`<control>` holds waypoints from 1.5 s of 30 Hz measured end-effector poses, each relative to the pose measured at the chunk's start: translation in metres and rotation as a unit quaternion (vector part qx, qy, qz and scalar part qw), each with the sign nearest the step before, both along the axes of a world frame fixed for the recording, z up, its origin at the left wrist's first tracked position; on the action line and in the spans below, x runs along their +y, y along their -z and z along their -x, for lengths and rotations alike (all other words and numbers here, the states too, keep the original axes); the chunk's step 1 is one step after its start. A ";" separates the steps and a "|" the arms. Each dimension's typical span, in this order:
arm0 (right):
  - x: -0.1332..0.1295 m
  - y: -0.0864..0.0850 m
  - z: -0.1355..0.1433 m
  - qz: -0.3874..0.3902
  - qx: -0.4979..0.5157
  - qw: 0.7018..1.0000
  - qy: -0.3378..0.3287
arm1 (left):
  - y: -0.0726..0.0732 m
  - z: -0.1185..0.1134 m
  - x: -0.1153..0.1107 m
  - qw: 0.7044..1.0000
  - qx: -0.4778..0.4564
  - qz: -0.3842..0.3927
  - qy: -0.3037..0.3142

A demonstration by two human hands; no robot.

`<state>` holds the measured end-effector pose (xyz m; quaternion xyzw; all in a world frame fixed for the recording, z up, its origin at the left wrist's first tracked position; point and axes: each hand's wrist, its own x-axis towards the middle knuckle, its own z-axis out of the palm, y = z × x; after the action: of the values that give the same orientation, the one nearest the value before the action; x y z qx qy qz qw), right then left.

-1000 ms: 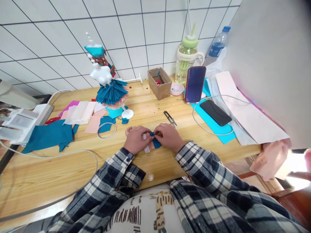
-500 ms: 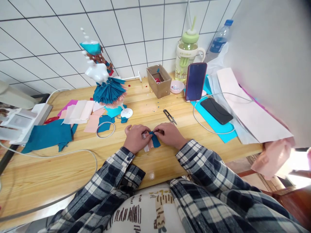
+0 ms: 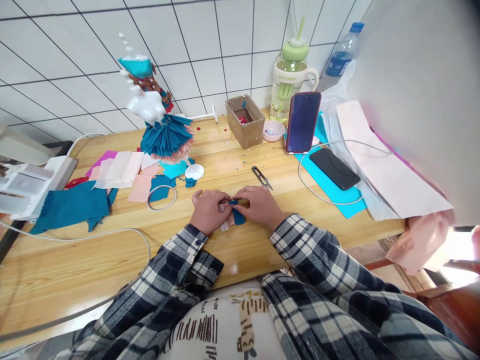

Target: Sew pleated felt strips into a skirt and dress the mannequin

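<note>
Between my two hands is a small layered piece of blue and pink crepe paper [image 3: 239, 216], gathered into narrow pleats at its upper edge. My left hand [image 3: 210, 211] is closed, its thumb and fingers pinching the pleated end. From the other side my right hand [image 3: 260, 207] pinches the blue edge, thumb and fingertips nearly meeting the left ones. The lower part of the paper hangs unpleated below the fingers. Thread snips [image 3: 261, 177] lie just beyond my right hand. A white dress-form figure [image 3: 148, 107] wearing a pleated blue skirt [image 3: 167, 137] stands behind at the left.
Blue, pink and white paper pieces [image 3: 71, 205] and a ring [image 3: 161, 198] lie at left. At the back are a cardboard box [image 3: 247, 130], a small bead dish [image 3: 273, 131], a green-lidded bottle [image 3: 288, 82] and an upright phone [image 3: 303, 122]. Another black phone [image 3: 335, 169] rests at right.
Both hands remain pinched on the crepe paper. My right fingers have shifted slightly left along its pleated edge, closer to the left hand. The camera view has tilted slightly.
</note>
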<state>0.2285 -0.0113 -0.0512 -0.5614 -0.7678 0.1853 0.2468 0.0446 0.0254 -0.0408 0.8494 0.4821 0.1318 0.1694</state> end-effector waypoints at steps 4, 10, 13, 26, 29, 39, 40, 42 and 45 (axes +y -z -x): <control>0.001 0.000 0.001 0.001 -0.018 1.000 0.008 | 0.000 0.001 0.000 1.000 -0.004 0.004 0.006; -0.001 -0.005 0.005 -0.015 -0.054 0.998 -0.006 | 0.000 0.006 0.001 0.999 -0.011 0.001 0.037; 0.000 -0.003 0.002 -0.025 -0.061 0.997 -0.033 | 0.000 0.006 0.000 0.999 -0.011 -0.023 0.045; 0.000 0.001 -0.011 -0.029 -0.066 0.992 -0.108 | -0.006 0.007 -0.003 0.984 0.051 -0.115 0.129; -0.001 -0.002 -0.010 -0.024 -0.085 0.989 -0.115 | -0.009 0.007 -0.004 0.978 0.067 -0.134 0.145; -0.001 -0.010 -0.010 -0.021 -0.130 0.982 -0.135 | -0.016 -0.001 -0.009 0.943 0.117 -0.232 0.206; -0.002 -0.012 -0.011 -0.017 -0.139 0.981 -0.133 | -0.017 -0.001 -0.010 0.937 0.124 -0.241 0.218; -0.003 -0.014 -0.012 -0.011 -0.149 0.981 -0.126 | -0.020 -0.002 -0.013 0.927 0.137 -0.251 0.242; -0.005 -0.016 -0.013 -0.001 -0.145 0.982 -0.120 | -0.023 0.000 -0.018 0.922 0.153 -0.245 0.259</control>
<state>0.2418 -0.0159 -0.0356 -0.4856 -0.8576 0.1292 0.1095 0.0450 0.0074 -0.0179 0.9694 0.2179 0.0660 -0.0919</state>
